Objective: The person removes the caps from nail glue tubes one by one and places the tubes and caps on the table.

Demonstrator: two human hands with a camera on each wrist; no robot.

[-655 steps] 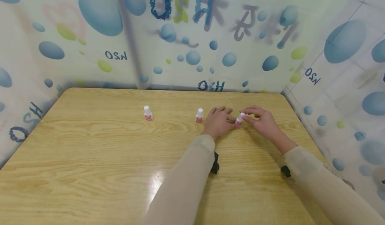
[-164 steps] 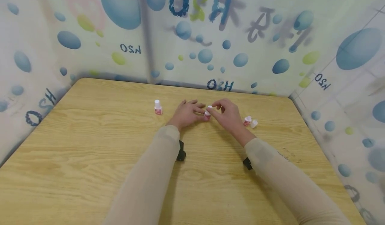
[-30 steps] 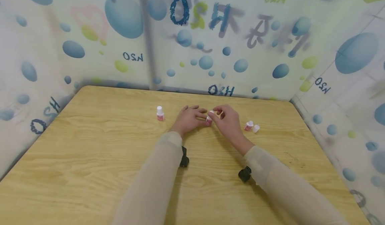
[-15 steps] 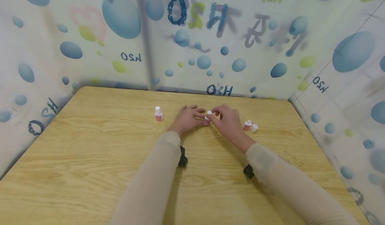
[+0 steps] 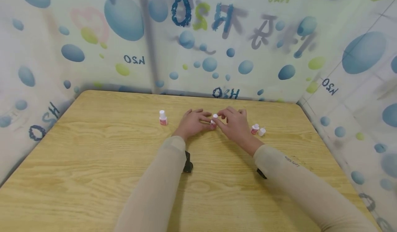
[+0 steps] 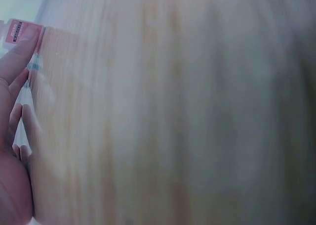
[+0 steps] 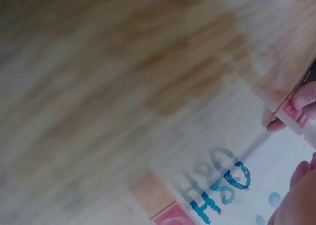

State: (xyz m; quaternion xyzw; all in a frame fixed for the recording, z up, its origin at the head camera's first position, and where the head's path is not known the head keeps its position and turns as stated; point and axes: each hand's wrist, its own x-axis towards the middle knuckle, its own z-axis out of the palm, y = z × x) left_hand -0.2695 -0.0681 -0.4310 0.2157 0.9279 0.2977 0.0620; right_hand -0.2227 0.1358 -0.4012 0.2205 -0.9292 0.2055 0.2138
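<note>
Both hands meet over a small bottle (image 5: 213, 121) standing near the middle of the table (image 5: 93, 163). The left hand (image 5: 193, 122) pinches its red-labelled body, while the right hand (image 5: 234, 123) has its fingertips closed on the white cap (image 5: 215, 116), as far as the head view lets me tell. It looks light, stiff plastic, smooth enough to slip and easy to tip, so the body is best held low and the cap taken at its sides. Both forearms lie low over the wood, wrists angled inward, in beige sleeves. Just to the right sits an open bottle (image 5: 255, 129) with a loose cap (image 5: 262, 132) beside it. Well apart on the left stands a capped bottle (image 5: 162, 117).
</note>
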